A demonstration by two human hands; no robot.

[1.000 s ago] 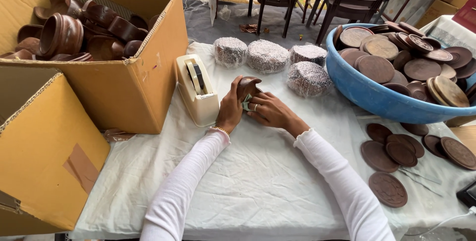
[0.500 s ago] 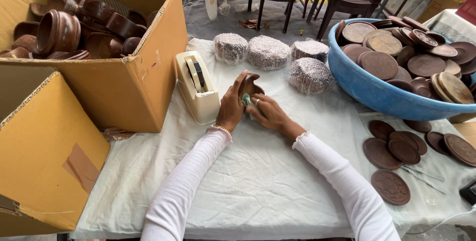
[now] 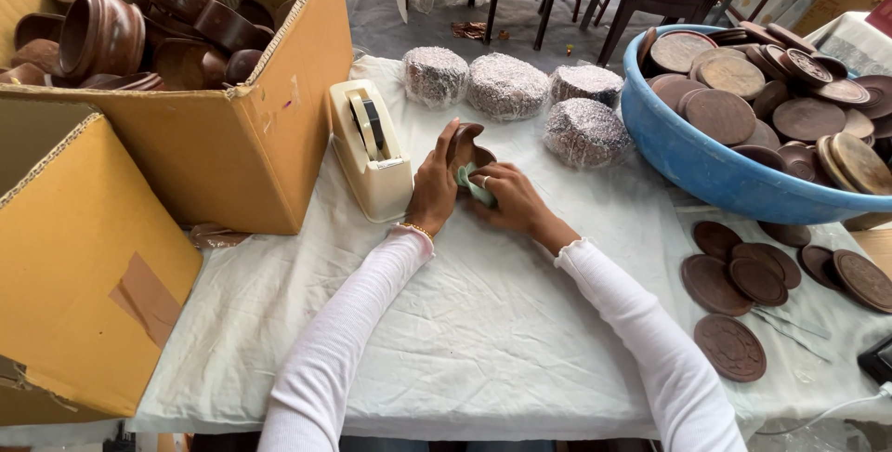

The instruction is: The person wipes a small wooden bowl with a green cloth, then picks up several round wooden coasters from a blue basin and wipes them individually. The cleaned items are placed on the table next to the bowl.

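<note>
My left hand (image 3: 435, 184) grips a small dark brown wooden bowl (image 3: 465, 143), tilted on its side above the white cloth. My right hand (image 3: 506, 196) presses a pale green cloth (image 3: 476, 184) against the bowl's inside. Both hands are close together at the table's middle, just right of a cream tape dispenser (image 3: 372, 150). Both arms wear white sleeves.
An open cardboard box (image 3: 223, 136) of brown wooden bowls stands at the left, with another box flap (image 3: 84, 275) in front. Several wrapped bundles (image 3: 506, 85) lie behind my hands. A blue basin (image 3: 706, 169) holds wooden lids; more lids (image 3: 743, 275) lie at the right. Chairs stand beyond.
The hands stay at the same spot. The bowl has turned slightly in my left hand while my right hand shifted the green cloth on it.
</note>
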